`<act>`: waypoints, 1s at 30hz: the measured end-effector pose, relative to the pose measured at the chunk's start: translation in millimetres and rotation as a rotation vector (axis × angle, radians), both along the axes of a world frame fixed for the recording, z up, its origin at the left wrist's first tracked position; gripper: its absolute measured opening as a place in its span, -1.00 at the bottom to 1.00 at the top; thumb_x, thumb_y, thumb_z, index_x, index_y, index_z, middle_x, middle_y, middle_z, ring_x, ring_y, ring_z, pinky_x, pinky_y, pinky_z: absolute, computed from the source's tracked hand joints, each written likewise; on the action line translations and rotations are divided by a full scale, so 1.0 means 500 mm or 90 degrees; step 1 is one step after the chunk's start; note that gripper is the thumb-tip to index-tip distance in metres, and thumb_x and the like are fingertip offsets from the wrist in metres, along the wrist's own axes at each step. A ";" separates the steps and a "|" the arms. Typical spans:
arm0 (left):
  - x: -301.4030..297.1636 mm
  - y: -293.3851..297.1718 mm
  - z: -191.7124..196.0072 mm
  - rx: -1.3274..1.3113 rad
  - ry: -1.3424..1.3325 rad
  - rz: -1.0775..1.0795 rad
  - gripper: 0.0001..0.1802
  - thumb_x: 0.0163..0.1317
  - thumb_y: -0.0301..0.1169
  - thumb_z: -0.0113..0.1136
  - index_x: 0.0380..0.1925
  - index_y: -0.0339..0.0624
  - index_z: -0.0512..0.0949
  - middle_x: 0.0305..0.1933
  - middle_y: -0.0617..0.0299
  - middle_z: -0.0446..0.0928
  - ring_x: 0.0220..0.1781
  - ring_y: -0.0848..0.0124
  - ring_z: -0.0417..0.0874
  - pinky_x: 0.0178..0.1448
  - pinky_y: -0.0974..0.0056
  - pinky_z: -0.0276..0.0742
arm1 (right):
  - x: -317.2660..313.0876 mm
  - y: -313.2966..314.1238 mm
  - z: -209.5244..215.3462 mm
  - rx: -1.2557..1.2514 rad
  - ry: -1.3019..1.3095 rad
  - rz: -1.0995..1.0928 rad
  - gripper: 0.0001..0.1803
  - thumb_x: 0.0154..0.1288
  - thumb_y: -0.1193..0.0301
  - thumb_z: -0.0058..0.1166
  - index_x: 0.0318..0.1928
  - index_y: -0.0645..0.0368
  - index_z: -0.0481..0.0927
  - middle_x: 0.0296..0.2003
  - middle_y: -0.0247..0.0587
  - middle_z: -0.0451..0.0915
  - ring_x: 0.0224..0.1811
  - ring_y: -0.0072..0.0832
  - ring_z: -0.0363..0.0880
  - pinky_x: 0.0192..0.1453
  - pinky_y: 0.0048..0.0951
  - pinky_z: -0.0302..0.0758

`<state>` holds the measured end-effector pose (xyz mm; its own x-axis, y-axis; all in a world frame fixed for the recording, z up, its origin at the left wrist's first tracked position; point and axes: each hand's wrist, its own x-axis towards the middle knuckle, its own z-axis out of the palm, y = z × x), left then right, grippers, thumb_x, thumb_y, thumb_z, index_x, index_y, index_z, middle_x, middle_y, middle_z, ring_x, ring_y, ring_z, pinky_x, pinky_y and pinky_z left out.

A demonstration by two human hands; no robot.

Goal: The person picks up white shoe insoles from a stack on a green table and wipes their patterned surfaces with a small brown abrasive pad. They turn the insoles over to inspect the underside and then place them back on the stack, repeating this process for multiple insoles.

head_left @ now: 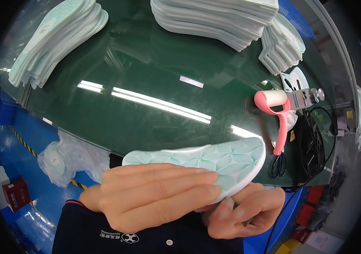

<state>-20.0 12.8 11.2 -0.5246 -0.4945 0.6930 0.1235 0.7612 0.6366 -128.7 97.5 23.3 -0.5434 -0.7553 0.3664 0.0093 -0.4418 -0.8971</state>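
A shoe insole point(231, 163), white-edged with a pale green leaf-like pattern, is held tilted above the near edge of the table. My left hand point(155, 194) lies across its patterned face with the fingers together, and the thumb is hidden. Beneath the insole's right end, my right hand point(246, 209) is closed with curled fingers, the thumb tip close to the insole's lower rim. A small dark bit of something shows between those fingers, too little to name.
Stacked insoles stand at the far left point(59, 42), far middle point(214, 21) and far right point(282, 44) of the green table point(146, 80). Rightward lie a pink-handled lint roller point(280, 127), a clear bottle point(301, 98), scissors point(279, 165) and a black bag point(309, 148). A plastic bag point(72, 156) hangs left.
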 end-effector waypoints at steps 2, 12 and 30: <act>-0.011 0.006 0.009 0.003 0.018 0.017 -0.83 -0.18 -0.57 0.20 -0.49 -0.28 0.49 -0.49 0.02 0.56 -0.50 0.26 0.62 -0.48 0.34 0.57 | -0.005 0.006 0.012 0.025 0.044 0.017 -0.78 -0.28 0.78 0.17 -0.67 0.23 0.44 -0.75 -0.26 0.41 -0.64 -0.44 0.51 -0.49 -0.54 0.46; -0.011 0.004 0.004 -0.004 0.030 0.004 -0.80 -0.21 -0.58 0.21 -0.48 -0.33 0.49 -0.49 -0.01 0.55 -0.50 0.26 0.62 -0.47 0.33 0.57 | -0.005 0.004 0.007 0.003 0.023 0.029 -0.80 -0.24 0.76 0.16 -0.67 0.26 0.43 -0.77 -0.28 0.38 -0.68 -0.45 0.47 -0.48 -0.55 0.44; 0.023 -0.022 0.023 -0.054 -0.071 -0.090 -0.90 -0.05 -0.46 0.11 -0.50 -0.26 0.52 -0.44 0.01 0.57 -0.43 0.29 0.62 -0.33 0.33 0.55 | -0.015 0.012 0.008 -0.037 0.057 -0.006 -0.75 -0.34 0.77 0.15 -0.63 0.25 0.37 -0.71 -0.24 0.41 -0.67 -0.52 0.41 -0.53 -0.61 0.35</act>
<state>-8.6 1.8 22.5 -0.6609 -0.3529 0.6623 0.1649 0.7926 0.5870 -136.4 103.6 27.2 -0.5132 -0.7270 0.4561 -0.0734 -0.4923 -0.8673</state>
